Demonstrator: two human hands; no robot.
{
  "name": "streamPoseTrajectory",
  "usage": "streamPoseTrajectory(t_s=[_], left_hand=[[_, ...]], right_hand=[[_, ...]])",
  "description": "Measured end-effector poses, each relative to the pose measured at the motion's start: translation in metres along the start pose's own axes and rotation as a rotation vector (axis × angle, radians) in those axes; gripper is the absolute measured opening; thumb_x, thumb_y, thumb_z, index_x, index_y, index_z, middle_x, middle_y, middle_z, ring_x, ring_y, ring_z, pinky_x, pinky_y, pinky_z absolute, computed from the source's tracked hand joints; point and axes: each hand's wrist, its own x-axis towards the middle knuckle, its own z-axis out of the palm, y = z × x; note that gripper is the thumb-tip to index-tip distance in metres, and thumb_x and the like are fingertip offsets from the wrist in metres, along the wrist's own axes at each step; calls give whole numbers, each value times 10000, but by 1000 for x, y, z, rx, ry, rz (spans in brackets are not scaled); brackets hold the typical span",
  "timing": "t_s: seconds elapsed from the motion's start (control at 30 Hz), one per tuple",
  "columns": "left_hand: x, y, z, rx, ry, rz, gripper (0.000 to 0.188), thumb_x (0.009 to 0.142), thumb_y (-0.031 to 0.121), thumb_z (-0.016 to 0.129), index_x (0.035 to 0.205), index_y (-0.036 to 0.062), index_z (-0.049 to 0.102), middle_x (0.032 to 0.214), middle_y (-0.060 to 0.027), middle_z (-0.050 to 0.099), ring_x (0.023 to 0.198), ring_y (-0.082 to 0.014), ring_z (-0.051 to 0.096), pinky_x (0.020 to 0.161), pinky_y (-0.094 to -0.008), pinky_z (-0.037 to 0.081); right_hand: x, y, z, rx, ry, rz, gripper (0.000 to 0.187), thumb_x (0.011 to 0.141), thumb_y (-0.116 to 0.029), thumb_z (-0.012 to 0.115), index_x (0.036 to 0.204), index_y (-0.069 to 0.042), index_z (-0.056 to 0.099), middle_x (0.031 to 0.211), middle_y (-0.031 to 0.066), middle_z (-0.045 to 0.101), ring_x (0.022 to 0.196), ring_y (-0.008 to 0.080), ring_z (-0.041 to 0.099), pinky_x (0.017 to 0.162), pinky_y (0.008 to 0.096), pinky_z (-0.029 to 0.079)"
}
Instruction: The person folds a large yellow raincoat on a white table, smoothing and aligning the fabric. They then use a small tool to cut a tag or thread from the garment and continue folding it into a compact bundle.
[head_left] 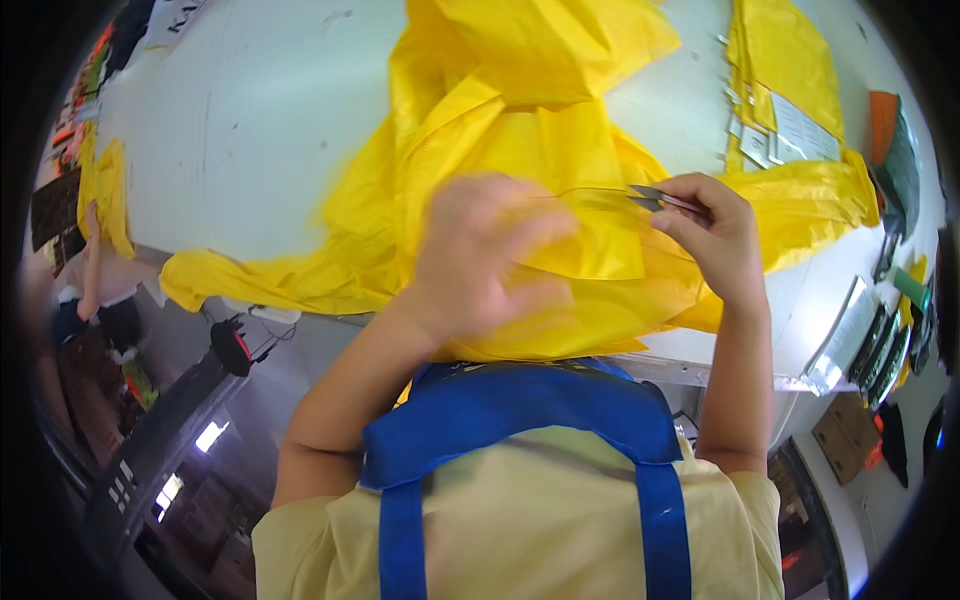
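A yellow garment (575, 235) of smooth, shiny cloth lies spread in folds across the table in front of me, its sleeves reaching out to both sides. In my right hand (715, 225) is a small pair of thread snips (660, 198), blades pointing left over the cloth and slightly apart. My left hand (490, 255) is over the middle of the garment, smeared by motion. Its fingers look spread, but whether they hold anything cannot be made out. A thin dark line runs on the cloth between that hand and the blades.
The pale table (270, 130) extends to the far side. Another yellow piece (790, 60) with white tags lies at the back right. Clear packets (840, 335) and dark green packs (880, 340) sit along the right edge. At far left, another person's hand (93, 220) touches yellow cloth.
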Motion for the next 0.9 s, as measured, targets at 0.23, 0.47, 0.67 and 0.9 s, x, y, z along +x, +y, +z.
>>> streamPoseTrajectory(t_s=[0.23, 0.47, 0.67, 0.9], left_hand=[[-39, -85, -11, -69, -60, -829, 679, 766, 247, 763, 1288, -20, 419, 1166, -154, 540, 969, -241, 564, 835, -337, 481], [-25, -68, -32, -329, -166, -1006, 612, 817, 200, 719, 1289, -57, 425, 1201, -143, 558, 956, -162, 592, 831, -282, 477], [-25, -61, -24, -1391, 28, -1118, 548, 838, 64, 654, 1318, -22, 404, 1191, -118, 577, 1045, -185, 590, 905, -319, 477], [-7, -24, -31, -1364, 193, -923, 612, 779, -83, 640, 1332, -15, 387, 1260, -124, 536, 1129, -212, 557, 970, -352, 461]], right_hand=[[16, -30, 20, -40, -44, -159, 287, 744, -37, 757, 1001, 28, 646, 827, 23, 624, 763, 75, 563, 699, 206, 458], [37, -61, 60, -139, -171, -236, 284, 755, -89, 755, 975, 41, 630, 794, 62, 622, 698, 103, 533, 654, 224, 454], [40, -55, 72, -243, -189, -232, 281, 759, -101, 752, 975, 31, 631, 786, 87, 619, 684, 129, 549, 661, 242, 470], [38, -59, 80, -250, -177, -308, 278, 750, -96, 755, 973, 22, 637, 811, 103, 632, 713, 158, 600, 670, 258, 491]])
